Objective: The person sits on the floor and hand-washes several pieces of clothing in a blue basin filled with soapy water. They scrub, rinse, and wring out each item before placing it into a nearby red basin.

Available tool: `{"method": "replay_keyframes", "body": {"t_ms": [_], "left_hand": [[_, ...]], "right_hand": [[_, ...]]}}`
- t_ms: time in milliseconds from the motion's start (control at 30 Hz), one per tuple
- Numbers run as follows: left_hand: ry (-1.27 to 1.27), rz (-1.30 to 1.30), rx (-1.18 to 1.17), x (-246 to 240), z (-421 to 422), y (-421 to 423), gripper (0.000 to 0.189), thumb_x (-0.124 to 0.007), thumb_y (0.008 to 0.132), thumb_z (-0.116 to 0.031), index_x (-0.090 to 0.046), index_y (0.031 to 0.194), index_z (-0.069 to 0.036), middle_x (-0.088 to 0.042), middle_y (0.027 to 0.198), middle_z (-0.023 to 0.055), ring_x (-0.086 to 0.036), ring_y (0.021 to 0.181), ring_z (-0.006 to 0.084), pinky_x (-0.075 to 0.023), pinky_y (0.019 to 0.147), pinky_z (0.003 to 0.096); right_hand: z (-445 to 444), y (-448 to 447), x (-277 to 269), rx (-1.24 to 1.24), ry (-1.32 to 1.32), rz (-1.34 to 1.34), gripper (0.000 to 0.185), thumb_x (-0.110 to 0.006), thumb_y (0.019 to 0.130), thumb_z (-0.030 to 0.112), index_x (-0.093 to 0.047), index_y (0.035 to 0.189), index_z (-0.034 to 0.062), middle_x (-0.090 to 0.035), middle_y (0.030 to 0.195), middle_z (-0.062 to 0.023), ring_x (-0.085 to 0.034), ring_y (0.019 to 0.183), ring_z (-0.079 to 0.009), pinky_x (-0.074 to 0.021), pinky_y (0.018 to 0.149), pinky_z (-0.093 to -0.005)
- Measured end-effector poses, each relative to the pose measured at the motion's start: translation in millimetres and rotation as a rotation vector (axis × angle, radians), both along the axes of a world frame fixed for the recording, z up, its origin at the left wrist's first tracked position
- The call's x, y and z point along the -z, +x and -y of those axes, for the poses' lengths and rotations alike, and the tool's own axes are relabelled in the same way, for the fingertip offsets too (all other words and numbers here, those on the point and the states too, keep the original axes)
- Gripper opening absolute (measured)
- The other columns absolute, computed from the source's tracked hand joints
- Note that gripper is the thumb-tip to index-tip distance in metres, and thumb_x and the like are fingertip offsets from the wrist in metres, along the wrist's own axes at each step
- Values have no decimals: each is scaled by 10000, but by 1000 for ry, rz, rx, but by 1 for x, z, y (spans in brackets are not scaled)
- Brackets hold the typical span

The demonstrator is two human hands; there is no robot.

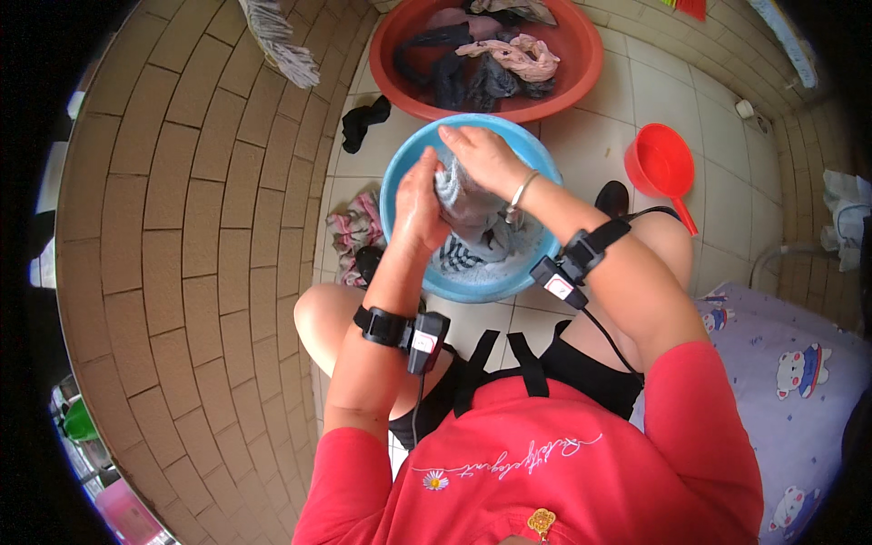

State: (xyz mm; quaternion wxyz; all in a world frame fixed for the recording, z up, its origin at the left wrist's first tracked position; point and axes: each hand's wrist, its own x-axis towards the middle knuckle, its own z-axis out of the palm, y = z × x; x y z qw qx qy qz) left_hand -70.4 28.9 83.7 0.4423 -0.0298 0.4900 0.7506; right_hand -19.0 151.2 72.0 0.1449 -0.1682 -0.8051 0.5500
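A wet grey cloth [470, 204] hangs between my two hands over a round blue plastic basin [494, 291]. My left hand [419, 204] grips its left side, thumb up near the basin's middle. On the cloth's upper right, my right hand [485, 158] holds it with the fingers bent round the fabric; part of the grip is hidden. Below, a black-and-white checked part of fabric [460, 255] lies in sudsy water [504, 269] inside the basin. Whether it belongs to the same cloth, I cannot tell.
Beyond the basin, a large red-brown tub [586, 85] holds several wet garments. A black cloth [364, 122] and a pink-and-grey cloth [357, 225] lie on the tiles at left. A red dipper [659, 160] stands at right. A tiled wall [204, 238] rises at left.
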Motion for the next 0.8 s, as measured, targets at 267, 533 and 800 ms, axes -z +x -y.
{"method": "replay_keyframes", "body": {"t_ms": [267, 533, 800], "left_hand": [[-100, -662, 266, -9, 17, -9, 272, -633, 873, -278, -531, 938, -35, -556, 811, -8, -492, 711, 58, -410, 633, 203], [-193, -636, 400, 2, 21, -7, 309, -625, 868, -320, -580, 946, -25, -594, 847, 18, -524, 783, 93, -437, 675, 284], [228, 191, -51, 49, 16, -4, 345, -461, 933, -430, -543, 1034, -110, -584, 972, 62, -587, 898, 216, -485, 808, 376]], "right_hand": [[-20, 26, -33, -371, -353, 38, 237, -654, 775, 261, -598, 771, 31, -542, 692, 3, -492, 638, -90, -412, 575, -255], [-62, 23, -15, -116, -1014, -241, 85, -529, 815, 82, -589, 828, 23, -647, 961, -112, -597, 879, -156, -472, 821, -309], [39, 21, -11, -131, 50, -169, 228, -583, 792, 160, -561, 1003, 75, -591, 979, -136, -617, 870, -274, -496, 773, -369]]}}
